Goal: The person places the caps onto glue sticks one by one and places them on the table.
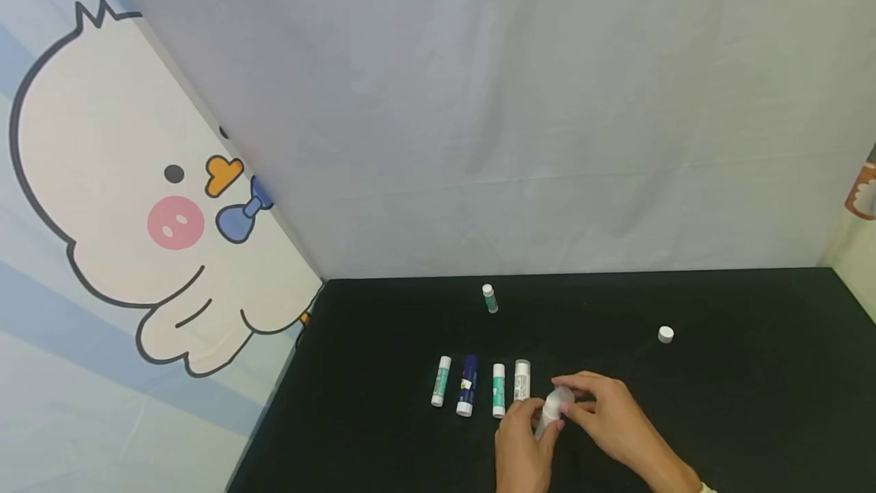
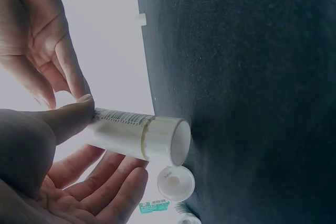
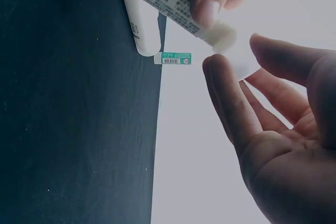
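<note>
My left hand [image 1: 525, 447] grips a white glue stick [image 2: 118, 129] with a barcode on its label, thumb on one side and fingers on the other. The stick tilts, and its cream-coloured tip [image 3: 223, 38] shows bare in the right wrist view. At that end my right hand [image 1: 609, 413] pinches a translucent white cap [image 1: 561, 395] between thumb and fingers. The cap sits right by the tip and overlaps it in the head view. Just behind the left hand stands another white glue stick [image 1: 522, 379], its lower part hidden.
To the left stand a green-and-white glue stick [image 1: 441, 381], a dark blue one [image 1: 468, 385] and another green-and-white one [image 1: 499, 390]. A small glue stick [image 1: 490, 298] is farther back on the black table [image 1: 383, 447]. A white cap [image 1: 666, 335] lies to the right.
</note>
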`<state>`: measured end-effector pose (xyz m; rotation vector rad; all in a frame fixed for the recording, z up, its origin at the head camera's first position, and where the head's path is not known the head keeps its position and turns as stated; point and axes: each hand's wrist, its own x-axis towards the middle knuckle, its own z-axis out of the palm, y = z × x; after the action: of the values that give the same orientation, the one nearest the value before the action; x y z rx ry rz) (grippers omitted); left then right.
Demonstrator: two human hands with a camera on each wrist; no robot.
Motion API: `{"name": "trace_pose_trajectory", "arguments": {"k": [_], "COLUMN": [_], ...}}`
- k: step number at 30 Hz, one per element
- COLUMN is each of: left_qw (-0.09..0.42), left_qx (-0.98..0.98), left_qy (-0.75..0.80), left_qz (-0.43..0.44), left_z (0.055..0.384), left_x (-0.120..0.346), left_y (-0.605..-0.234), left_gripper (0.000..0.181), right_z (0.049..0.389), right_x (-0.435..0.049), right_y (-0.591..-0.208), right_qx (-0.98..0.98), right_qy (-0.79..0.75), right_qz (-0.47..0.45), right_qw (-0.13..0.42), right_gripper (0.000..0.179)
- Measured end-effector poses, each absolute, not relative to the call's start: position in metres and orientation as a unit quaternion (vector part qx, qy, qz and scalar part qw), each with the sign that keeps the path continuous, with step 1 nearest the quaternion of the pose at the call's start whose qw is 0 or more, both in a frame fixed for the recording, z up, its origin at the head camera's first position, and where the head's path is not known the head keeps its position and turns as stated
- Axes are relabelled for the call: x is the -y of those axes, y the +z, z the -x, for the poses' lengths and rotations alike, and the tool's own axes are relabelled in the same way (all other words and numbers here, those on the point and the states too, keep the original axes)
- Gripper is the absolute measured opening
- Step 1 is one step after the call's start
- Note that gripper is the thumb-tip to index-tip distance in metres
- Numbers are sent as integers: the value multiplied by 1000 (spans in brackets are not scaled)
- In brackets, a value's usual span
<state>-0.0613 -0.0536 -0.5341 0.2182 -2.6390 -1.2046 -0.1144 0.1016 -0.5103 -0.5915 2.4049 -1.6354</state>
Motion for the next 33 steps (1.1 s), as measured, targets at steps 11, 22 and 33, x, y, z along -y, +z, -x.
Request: {"name": "trace_pose_trajectory", "arguments": {"k": [11, 22, 33], "left_qw": [121, 138, 138], "left_qx": [905, 915, 916], "left_qy": [-399, -374, -371], "left_qz": [-79, -66, -60], "left_z": [59, 58, 58], "left_x": [54, 51, 52], "left_y": [-535, -534, -532], "left_gripper": [21, 23, 20], "right_z": [115, 117, 117], "right_x": [-102, -104, -104], "right_y": [-512, -514, -521], "right_qx": [-802, -814, -807], "right_qy": [-541, -508, -498], "right_qz": [239, 274, 310], "right_qw": [79, 58, 71], "right_gripper": [31, 30, 26]}}
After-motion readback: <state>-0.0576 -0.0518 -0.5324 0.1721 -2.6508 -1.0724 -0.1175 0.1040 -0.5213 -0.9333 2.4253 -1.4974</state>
